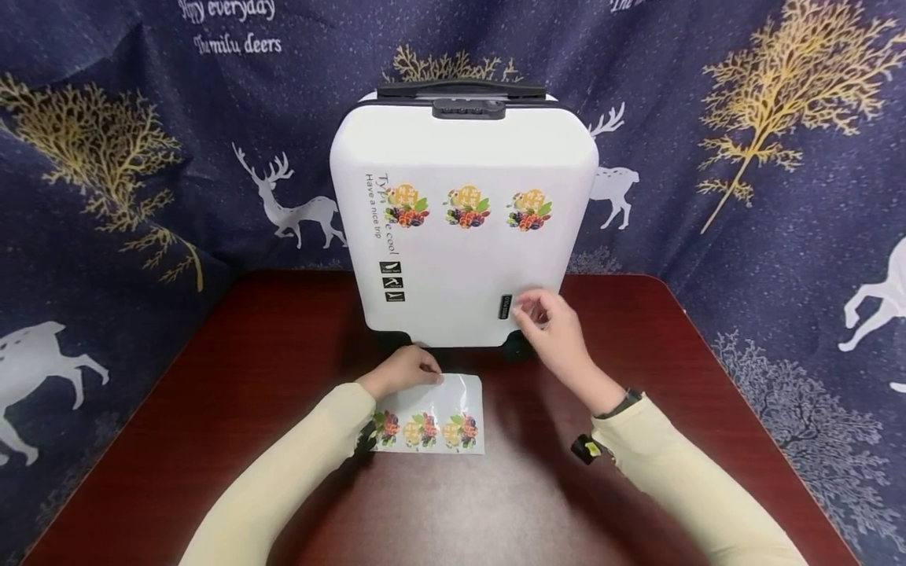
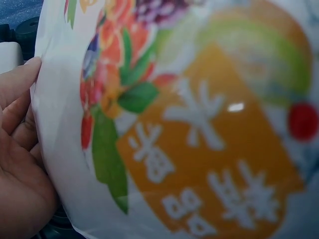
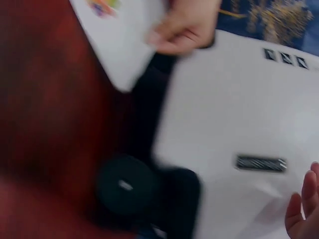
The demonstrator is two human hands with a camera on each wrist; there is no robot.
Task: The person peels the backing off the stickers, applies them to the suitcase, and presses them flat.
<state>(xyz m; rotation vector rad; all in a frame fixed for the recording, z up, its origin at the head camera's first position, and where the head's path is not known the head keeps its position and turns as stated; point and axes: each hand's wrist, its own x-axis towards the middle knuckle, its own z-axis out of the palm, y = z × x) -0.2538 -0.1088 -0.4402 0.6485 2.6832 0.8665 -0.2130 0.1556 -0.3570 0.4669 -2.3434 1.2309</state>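
A white sticker sheet (image 1: 446, 401) with colourful fruit stickers along its lower part is near the suitcase's base. My left hand (image 1: 406, 369) pinches its top edge between thumb and fingers; the sheet fills most of the left wrist view, where the hand (image 2: 22, 159) is at the left. A white suitcase (image 1: 453, 267) stands upright, with a row of three fruit stickers (image 1: 467, 208) across its upper front. Beside the small black badge (image 1: 505, 306) on its lower right, my right hand (image 1: 555, 334) hovers with loosely bent fingers and nothing visible in them.
The dark red tabletop (image 1: 439, 511) carries the suitcase. Black wheels (image 1: 517, 346) support its base, and a black handle (image 1: 460, 90) and lock (image 1: 469, 108) are at its top. Behind hangs a blue cloth (image 1: 658, 102) with deer and golden trees.
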